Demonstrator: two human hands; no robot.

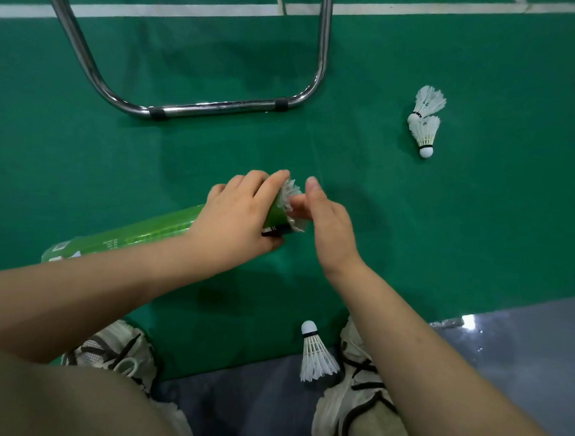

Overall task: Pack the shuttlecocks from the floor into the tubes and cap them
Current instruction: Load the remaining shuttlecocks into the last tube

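A person crouches on a green court floor (pixel 411 223), seen from above their own arms. The left hand (pixel 237 215) is wrapped firmly around the open end of a green tube (pixel 153 231), which slants down to the left, its far end near their left shoe (pixel 115 352). White feathers of a shuttlecock (pixel 292 198) stick out of the tube's mouth. The right hand (pixel 325 226) is at that mouth, fingers loosely spread and touching the feathers, pressing rather than gripping; whether it pinches anything I cannot tell.

The step in hand looks like seating this shuttlecock down into the tube. No cap is in sight.

Three more remain on the floor: one shuttlecock (pixel 316 354) lies just beside the right shoe (pixel 354 402), cork pointing away from the person, and a pair of shuttlecocks (pixel 425 121) lies touching each other, well apart to the upper right. A metal chair frame (pixel 218 107) rests on the floor beyond the hands.

Next, I judge, the right hand needs to push the feathers fully inside without crushing them, then reach for the nearest one, cork first.
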